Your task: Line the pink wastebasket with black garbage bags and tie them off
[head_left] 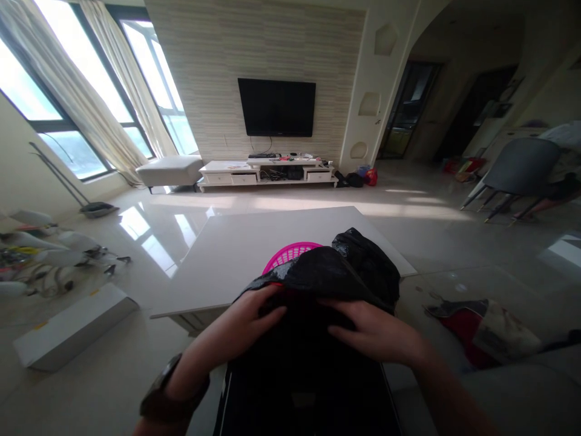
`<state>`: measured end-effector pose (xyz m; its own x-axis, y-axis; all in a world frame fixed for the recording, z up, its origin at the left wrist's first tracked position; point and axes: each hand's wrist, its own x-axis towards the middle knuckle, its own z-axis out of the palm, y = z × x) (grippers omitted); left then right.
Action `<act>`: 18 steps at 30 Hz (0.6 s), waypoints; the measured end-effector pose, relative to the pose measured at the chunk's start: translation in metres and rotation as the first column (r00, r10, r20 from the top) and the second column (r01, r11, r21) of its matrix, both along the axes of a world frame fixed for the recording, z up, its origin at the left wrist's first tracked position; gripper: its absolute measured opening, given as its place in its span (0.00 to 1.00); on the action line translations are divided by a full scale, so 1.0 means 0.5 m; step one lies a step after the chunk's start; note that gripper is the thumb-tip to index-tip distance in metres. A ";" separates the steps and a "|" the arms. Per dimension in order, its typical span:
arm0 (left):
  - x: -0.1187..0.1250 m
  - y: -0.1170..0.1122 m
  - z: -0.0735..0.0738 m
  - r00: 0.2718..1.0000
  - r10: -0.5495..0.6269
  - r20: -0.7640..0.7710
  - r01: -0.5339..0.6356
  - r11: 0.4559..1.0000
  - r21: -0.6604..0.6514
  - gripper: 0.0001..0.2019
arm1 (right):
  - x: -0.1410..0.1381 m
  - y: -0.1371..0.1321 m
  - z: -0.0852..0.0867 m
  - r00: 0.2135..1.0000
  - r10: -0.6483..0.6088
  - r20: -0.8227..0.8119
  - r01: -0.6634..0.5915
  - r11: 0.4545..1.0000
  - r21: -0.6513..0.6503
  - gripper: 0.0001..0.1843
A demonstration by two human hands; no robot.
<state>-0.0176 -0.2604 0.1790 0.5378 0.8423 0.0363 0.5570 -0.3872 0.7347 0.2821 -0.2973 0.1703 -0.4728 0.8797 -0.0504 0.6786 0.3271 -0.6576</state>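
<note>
My left hand [247,324], fingers bent so I cannot tell whether they pinch, and my right hand [374,333], flat and open-fingered, press the crumpled black plastic bag [338,272] from both sides, probably to keep its loose film spread. I count one bag, draped over one pink plastic lattice basket [289,254] on one white rectangular table [254,242]

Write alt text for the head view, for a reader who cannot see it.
The left hand and right hand rest on a black plastic bag over a pink basket on a pale table; a television hangs beyond.
</note>
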 end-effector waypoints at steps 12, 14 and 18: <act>-0.010 0.023 -0.028 0.951 0.227 0.208 -0.308 0.695 0.650 0.16 | 0.112 -0.027 -0.052 0.905 -0.425 -0.031 0.380 0.770 0.513 0.19; -0.018 0.026 -0.047 0.921 0.296 0.255 -0.385 0.576 0.721 0.13 | 0.120 -0.016 -0.075 0.896 -0.431 -0.112 0.429 0.768 0.476 0.15; -0.039 0.046 -0.060 0.871 0.393 0.296 -0.479 0.540 0.693 0.13 | 0.125 0.010 -0.090 0.827 -0.468 -0.313 0.558 0.754 0.347 0.13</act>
<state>-0.0372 -0.2372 0.1491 0.0690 0.6389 0.7662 0.7532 -0.5370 0.3799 0.3448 -0.2922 0.1253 0.0963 0.9075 0.4089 0.6954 0.2326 -0.6799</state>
